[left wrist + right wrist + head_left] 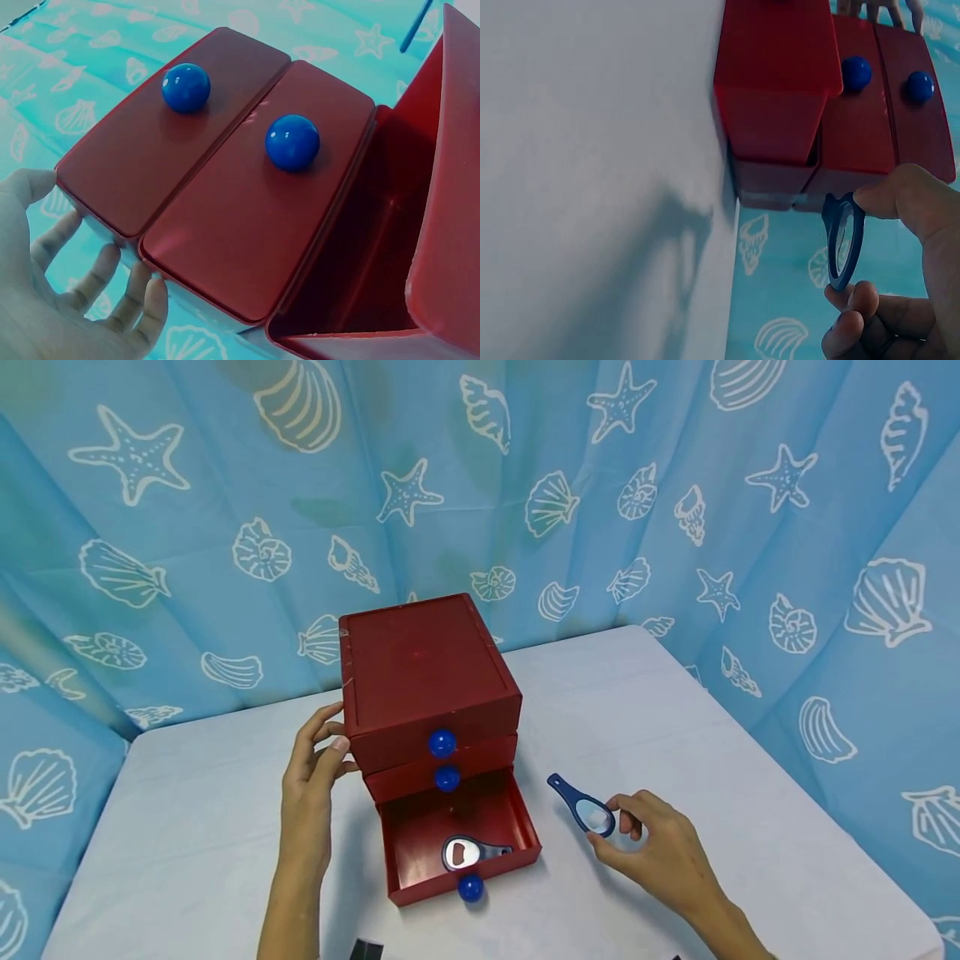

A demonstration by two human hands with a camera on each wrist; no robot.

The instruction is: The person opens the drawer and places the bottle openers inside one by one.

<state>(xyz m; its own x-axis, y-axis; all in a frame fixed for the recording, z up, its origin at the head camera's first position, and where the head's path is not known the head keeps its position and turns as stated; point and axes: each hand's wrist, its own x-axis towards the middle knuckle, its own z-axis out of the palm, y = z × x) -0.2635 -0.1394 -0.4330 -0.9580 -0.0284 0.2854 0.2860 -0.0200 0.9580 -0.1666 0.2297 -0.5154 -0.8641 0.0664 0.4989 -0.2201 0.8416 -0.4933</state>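
Observation:
A red drawer cabinet (420,664) with blue round knobs stands on the table, its bottom drawer (416,839) pulled out. Inside that drawer lies a bottle opener (491,850) with a dark blue rim and handle. My left hand (309,777) rests its fingertips against the cabinet's left side, thumb near the upper front corner. To the right of the drawer, my right hand (667,852) pinches a blue magnifying glass (567,792) by its round rim between thumb and fingers. Its handle points away toward the upper left, and it is held above the table.
A white-covered table (202,810) carries the cabinet. Behind and along the sides hangs a blue curtain (450,543) printed with shells and starfish. The two upper drawers, with their knobs (292,142), are closed. A small black object (366,950) shows at the bottom edge of the head view.

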